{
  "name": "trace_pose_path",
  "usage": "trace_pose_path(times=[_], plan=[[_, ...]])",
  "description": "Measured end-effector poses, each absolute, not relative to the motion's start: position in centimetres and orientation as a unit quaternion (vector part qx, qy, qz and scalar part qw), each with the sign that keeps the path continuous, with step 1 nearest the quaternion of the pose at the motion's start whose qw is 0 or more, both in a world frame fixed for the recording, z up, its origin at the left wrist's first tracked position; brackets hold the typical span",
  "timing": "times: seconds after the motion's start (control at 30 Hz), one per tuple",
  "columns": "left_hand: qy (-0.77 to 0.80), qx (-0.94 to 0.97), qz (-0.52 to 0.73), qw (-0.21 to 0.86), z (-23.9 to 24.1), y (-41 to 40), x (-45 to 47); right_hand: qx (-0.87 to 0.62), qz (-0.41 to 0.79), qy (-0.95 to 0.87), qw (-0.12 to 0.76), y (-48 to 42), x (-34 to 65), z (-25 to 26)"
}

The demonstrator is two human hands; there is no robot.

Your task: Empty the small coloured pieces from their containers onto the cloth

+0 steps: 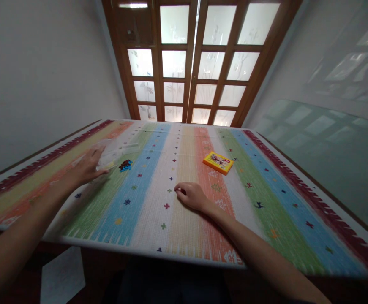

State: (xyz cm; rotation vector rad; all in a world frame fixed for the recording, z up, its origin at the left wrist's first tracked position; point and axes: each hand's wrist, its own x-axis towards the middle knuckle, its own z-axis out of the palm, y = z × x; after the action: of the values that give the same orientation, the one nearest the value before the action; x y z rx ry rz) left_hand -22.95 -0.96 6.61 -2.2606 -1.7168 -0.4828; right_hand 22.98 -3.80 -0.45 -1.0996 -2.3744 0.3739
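Left hand (92, 166) is at the clear plastic packaging (116, 148), fingers part-spread, blocking its left edge; can't tell if it grips. Small brown and blue pieces (126, 165) are heaped just beside the plastic, on striped tablecloth (154, 217). Right hand (192, 195) rests mid-table, loosely curled; can't tell if it's pinching anything. Yellow box (218, 162) lies flat beyond it, rightward. Pale panel (323, 141) stands far right.

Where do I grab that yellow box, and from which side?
Likely across the middle of the yellow box: bring the right hand from the near side, thumb on the near long edge, fingers over the far one. It lies flat, narrower that way.
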Motion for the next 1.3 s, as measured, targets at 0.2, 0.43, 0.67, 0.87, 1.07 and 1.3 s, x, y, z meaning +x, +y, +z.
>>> trace_pose_path(times=[0.2,0.43,0.67,0.87,1.07,1.3], plan=[[-0.584,-0.789,-0.127,0.141,6.3,-1.0,-21.1,-0.399,0.139,-0.873,0.244,-3.9,23.0,-0.3],[-0.583,-0.792,-0.112,0.142,5.8,-0.7,-19.3,-0.401,0.139,-0.873,0.241,-4.1,23.0,-0.2],[-0.565,-0.807,-0.091,0.144,6.1,-1.0,-15.9,-0.406,0.139,-0.874,0.229,-4.2,22.9,0.1],[-0.556,-0.815,-0.069,0.149,5.4,-1.4,-13.2,-0.404,0.139,-0.875,0.229,-4.2,23.0,-0.1],[-0.546,-0.826,-0.046,0.135,4.6,-2.1,-11.8,-0.401,0.131,-0.876,0.232,-4.2,23.0,-0.2],[-0.555,-0.815,-0.088,0.138,4.8,-3.1,-12.0,-0.397,0.129,-0.879,0.231,-4.3,23.1,0.0]])
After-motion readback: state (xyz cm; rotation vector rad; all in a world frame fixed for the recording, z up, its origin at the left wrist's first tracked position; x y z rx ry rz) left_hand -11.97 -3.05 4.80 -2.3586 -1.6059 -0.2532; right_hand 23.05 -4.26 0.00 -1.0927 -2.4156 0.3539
